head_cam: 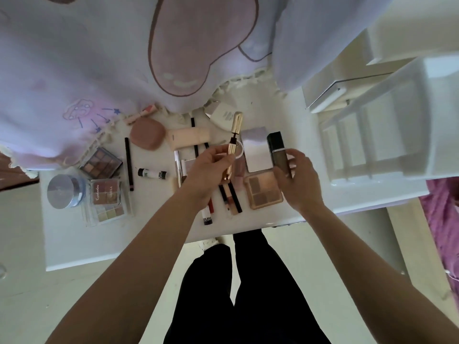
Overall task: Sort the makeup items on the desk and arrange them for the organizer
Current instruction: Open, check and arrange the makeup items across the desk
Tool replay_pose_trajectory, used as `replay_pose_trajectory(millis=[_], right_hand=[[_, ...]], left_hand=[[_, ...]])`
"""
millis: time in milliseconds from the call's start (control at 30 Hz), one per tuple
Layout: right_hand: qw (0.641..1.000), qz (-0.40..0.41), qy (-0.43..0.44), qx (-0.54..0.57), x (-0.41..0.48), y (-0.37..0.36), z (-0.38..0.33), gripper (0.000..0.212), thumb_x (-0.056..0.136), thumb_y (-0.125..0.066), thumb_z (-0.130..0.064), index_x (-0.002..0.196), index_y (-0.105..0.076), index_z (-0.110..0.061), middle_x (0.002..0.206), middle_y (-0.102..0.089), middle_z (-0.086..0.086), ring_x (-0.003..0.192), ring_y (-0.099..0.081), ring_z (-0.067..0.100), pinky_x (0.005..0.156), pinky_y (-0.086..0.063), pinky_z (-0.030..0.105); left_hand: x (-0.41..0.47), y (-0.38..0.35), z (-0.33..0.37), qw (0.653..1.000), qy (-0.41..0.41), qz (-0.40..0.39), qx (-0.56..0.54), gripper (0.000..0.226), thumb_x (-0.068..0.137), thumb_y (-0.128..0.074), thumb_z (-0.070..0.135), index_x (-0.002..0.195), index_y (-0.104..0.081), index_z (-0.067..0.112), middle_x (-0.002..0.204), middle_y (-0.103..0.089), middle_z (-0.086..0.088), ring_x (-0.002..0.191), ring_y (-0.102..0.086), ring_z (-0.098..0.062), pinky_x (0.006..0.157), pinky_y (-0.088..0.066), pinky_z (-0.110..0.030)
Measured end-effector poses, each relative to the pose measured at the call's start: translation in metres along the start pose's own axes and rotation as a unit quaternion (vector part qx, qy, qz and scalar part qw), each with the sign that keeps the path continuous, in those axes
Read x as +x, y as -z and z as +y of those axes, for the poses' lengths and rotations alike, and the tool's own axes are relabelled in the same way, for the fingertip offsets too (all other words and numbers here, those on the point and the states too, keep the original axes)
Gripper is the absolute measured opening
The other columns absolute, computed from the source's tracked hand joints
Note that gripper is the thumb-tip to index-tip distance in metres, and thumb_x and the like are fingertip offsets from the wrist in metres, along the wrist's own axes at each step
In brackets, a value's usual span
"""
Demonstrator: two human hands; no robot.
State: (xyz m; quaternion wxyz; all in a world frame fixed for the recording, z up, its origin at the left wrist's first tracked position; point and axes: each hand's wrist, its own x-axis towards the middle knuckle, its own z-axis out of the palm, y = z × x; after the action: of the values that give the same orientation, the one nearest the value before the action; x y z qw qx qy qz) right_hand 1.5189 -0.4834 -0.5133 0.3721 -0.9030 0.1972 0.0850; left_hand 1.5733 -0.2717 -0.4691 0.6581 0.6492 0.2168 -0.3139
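My left hand grips a slim gold tube above the middle of the white desk. My right hand holds a dark rectangular bottle upright just to the right. Below them lie a brown eyeshadow palette, a silver mirror compact, and several pencils and lip tubes. At the left sit two eyeshadow palettes, a round powder jar, a pink compact, a peach tube and a black liner pencil.
A white multi-slot organizer stands at the right end of the desk. A lilac patterned cloth hangs over the desk's far side. A cream bottle lies near the cloth's fringe. My dark-trousered legs are below the desk's near edge.
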Motion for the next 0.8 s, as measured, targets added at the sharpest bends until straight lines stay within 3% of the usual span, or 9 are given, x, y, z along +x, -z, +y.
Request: replay_pose_trajectory(millis=[133, 267, 333, 400, 533, 600, 667, 800], right_hand=[[0.999, -0.043, 0.006, 0.027, -0.009, 0.001, 0.009, 0.046, 0.090, -0.067, -0.044, 0.132, -0.049, -0.032, 0.103, -0.060, -0.008, 0.088, -0.059, 0.004, 0.076, -0.045, 0.020], [0.999, -0.018, -0.043, 0.025, -0.006, 0.018, 0.029, 0.036, 0.100, -0.047, -0.049, 0.121, -0.061, -0.024, 0.100, -0.066, -0.008, 0.090, -0.064, 0.006, 0.082, -0.048, 0.027], [0.998, 0.007, -0.063, 0.015, -0.006, 0.025, 0.039, 0.028, 0.104, -0.042, -0.038, 0.112, -0.064, -0.021, 0.096, -0.066, -0.006, 0.091, -0.063, 0.013, 0.079, -0.044, 0.028], [0.998, 0.006, -0.069, 0.004, -0.007, 0.026, 0.047, 0.026, 0.104, -0.040, -0.032, 0.102, -0.063, -0.021, 0.090, -0.066, -0.004, 0.083, -0.062, 0.015, 0.074, -0.042, 0.028], [0.998, 0.001, -0.068, -0.010, -0.007, 0.020, 0.056, 0.028, 0.102, -0.040, -0.040, 0.110, -0.062, -0.025, 0.092, -0.064, -0.006, 0.082, -0.063, 0.011, 0.073, -0.044, 0.027], [0.998, 0.000, -0.064, -0.016, -0.005, 0.018, 0.057, 0.029, 0.100, -0.041, -0.042, 0.112, -0.061, -0.025, 0.094, -0.063, -0.006, 0.082, -0.063, 0.009, 0.070, -0.042, 0.026], [0.998, -0.004, -0.064, -0.019, -0.004, 0.019, 0.056, 0.029, 0.100, -0.041, -0.043, 0.113, -0.060, -0.024, 0.096, -0.062, -0.006, 0.080, -0.061, 0.008, 0.070, -0.041, 0.026], [0.998, -0.006, -0.061, -0.018, -0.004, 0.021, 0.054, 0.027, 0.101, -0.045, -0.039, 0.118, -0.058, -0.023, 0.100, -0.060, -0.005, 0.082, -0.061, 0.010, 0.076, -0.048, 0.031]], left_hand=[[0.020, -0.036, 0.011, 1.000, 0.018, -0.012, 0.005, 0.015, 0.097, -0.063, 0.016, 0.111, -0.067, 0.017, 0.099, -0.068, -0.009, 0.085, -0.066, -0.022, 0.082, -0.061, -0.041], [0.040, -0.071, 0.024, 0.993, 0.029, -0.022, 0.115, 0.017, 0.093, -0.065, 0.020, 0.106, -0.073, 0.013, 0.083, -0.064, -0.013, 0.072, -0.056, -0.021, 0.056, -0.050, -0.027], [0.048, -0.090, 0.032, 0.987, 0.027, -0.029, 0.156, 0.019, 0.091, -0.065, 0.020, 0.096, -0.073, 0.003, 0.073, -0.058, -0.012, 0.061, -0.050, -0.021, 0.055, -0.044, -0.029], [0.056, -0.111, 0.039, 0.983, 0.023, -0.009, 0.183, 0.018, 0.090, -0.065, 0.018, 0.078, -0.070, 0.005, 0.070, -0.058, -0.011, 0.056, -0.048, -0.019, 0.060, -0.045, -0.030], [0.075, -0.140, 0.051, 0.989, 0.069, -0.044, 0.123, 0.029, 0.098, -0.056, 0.007, 0.069, -0.057, 0.006, 0.052, -0.057, -0.004, 0.057, -0.051, -0.014, 0.050, -0.049, -0.017], [0.086, -0.149, 0.055, 0.988, 0.081, -0.048, 0.125, 0.032, 0.097, -0.057, 0.003, 0.066, -0.053, 0.005, 0.045, -0.059, 0.001, 0.061, -0.058, -0.015, 0.066, -0.058, -0.024], [0.097, -0.157, 0.054, 0.990, 0.055, 0.001, 0.131, 0.026, 0.089, -0.066, 0.003, 0.065, -0.057, 0.002, 0.055, -0.066, -0.004, 0.069, -0.069, -0.023, 0.078, -0.062, -0.042], [0.106, -0.174, 0.048, 0.984, 0.000, 0.080, 0.158, 0.017, 0.080, -0.076, 0.012, 0.080, -0.063, 0.000, 0.072, -0.070, -0.012, 0.068, -0.074, -0.028, 0.070, -0.062, -0.047]])
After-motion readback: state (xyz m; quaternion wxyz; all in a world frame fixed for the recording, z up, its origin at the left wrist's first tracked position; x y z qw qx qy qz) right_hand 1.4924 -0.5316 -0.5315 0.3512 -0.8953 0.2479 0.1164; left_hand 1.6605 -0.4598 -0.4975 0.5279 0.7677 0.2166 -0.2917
